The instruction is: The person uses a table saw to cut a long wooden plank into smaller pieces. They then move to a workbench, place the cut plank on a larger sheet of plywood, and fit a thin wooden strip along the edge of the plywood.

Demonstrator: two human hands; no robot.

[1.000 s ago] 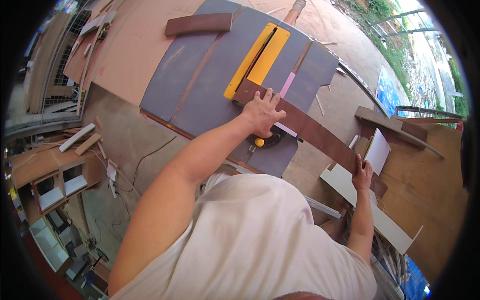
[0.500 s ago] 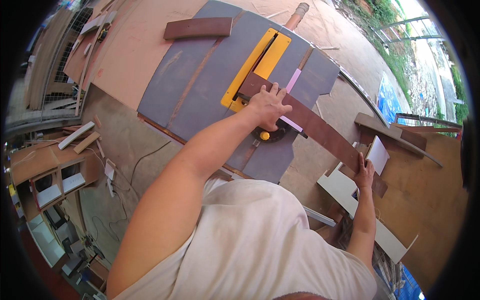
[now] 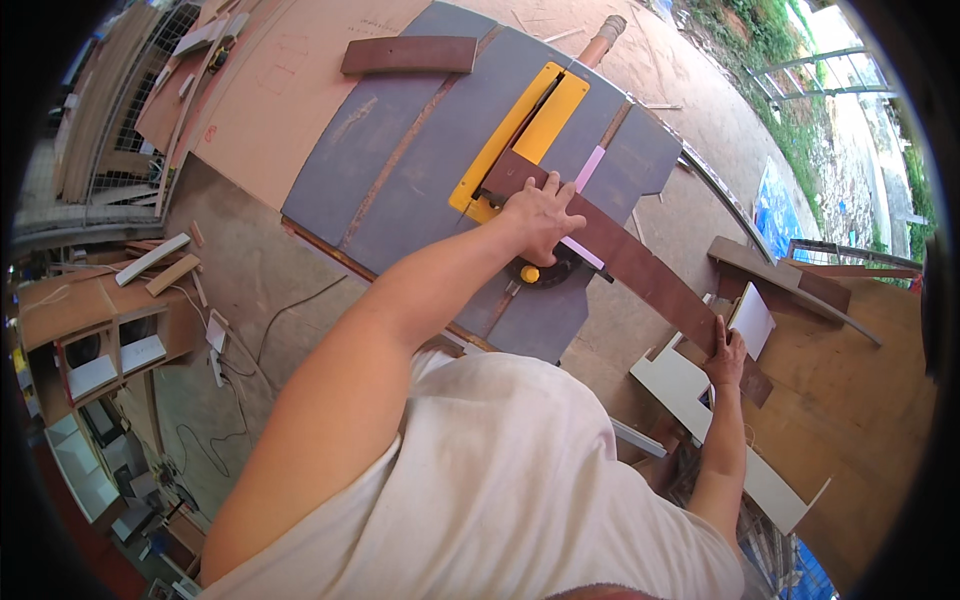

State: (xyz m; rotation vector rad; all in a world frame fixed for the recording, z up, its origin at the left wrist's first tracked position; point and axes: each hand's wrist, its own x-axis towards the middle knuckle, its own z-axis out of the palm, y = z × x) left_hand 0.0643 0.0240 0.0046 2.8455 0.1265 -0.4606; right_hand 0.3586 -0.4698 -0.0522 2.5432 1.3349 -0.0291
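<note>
Left hand spread on a brown board, right hand gripping its four-o'clock end; I'd press evenly, flat to the tabletop.

No lettering is clear enough to read. Far out ahead and to the left of the left hand, a broad, flat, pinkish-tan wooden sheet bears red hand-drawn marks and a faint dark scrawl. Well left of that hand, small dark marks on a white rectangular panel are illegible.
</note>
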